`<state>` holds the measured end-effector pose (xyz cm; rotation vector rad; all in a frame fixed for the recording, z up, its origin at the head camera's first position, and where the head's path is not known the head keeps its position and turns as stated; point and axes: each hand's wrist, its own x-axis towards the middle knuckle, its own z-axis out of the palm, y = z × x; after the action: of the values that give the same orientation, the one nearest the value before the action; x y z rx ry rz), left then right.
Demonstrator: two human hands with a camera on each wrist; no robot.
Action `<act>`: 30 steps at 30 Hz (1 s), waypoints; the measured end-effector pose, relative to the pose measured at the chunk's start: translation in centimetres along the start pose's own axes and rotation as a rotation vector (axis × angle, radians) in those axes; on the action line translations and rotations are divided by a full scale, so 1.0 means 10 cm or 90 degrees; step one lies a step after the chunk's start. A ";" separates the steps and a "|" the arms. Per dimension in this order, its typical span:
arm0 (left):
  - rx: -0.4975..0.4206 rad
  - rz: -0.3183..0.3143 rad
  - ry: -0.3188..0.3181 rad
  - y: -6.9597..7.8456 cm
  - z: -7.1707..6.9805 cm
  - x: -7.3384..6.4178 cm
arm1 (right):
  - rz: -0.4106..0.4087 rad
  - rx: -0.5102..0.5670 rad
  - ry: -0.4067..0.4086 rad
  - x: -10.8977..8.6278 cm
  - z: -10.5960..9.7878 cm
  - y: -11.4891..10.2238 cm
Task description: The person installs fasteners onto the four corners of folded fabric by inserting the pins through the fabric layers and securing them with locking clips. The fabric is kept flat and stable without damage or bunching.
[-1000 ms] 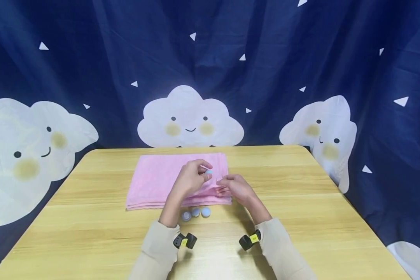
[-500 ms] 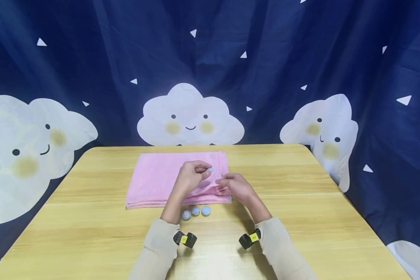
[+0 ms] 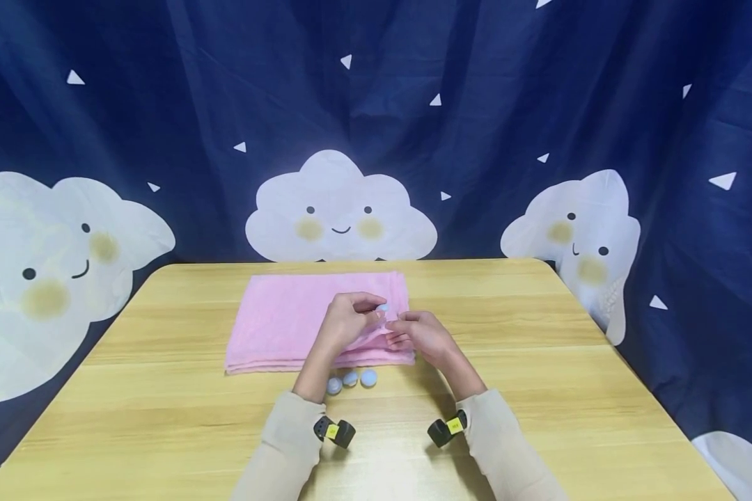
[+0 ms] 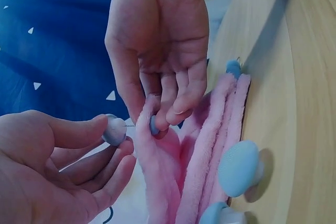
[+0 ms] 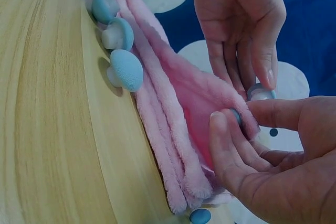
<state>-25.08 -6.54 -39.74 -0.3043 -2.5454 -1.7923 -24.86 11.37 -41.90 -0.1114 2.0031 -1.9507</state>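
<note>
A navy cloud-print curtain (image 3: pixel 388 83) hangs behind the wood-grain desk (image 3: pixel 163 390), where a folded pink plush cloth (image 3: pixel 288 306) lies with three mushroom-shaped fasteners (image 5: pixel 126 71) along its near edge. The left hand (image 3: pixel 345 321) reaches over it, grip pinching a blue-and-white button (image 4: pixel 114 130), thin pin (image 4: pixel 130 126) towards the cloth; the right hand (image 3: pixel 423 334) pinches its raised corner with a blue cap (image 4: pixel 153 124).

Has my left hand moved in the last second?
Yes, slightly: against the middle cloud on the curtain, your left hand has shifted right, towards your right hand.
</note>
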 end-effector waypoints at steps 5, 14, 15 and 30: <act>-0.009 0.003 -0.004 0.00 0.00 -0.01 | -0.001 -0.001 0.003 0.00 0.00 -0.01; -0.009 -0.008 -0.010 0.00 0.00 0.00 | 0.002 0.002 0.003 0.01 0.00 0.01; -0.007 -0.011 -0.011 0.01 0.00 0.00 | -0.001 0.003 0.002 0.01 -0.01 0.01; 0.022 -0.036 -0.005 0.01 -0.02 -0.02 | 0.006 -0.002 -0.023 -0.01 -0.01 -0.01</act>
<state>-24.86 -6.75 -39.58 -0.2411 -2.6138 -1.7657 -24.83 11.46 -41.77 -0.1356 1.9803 -1.9265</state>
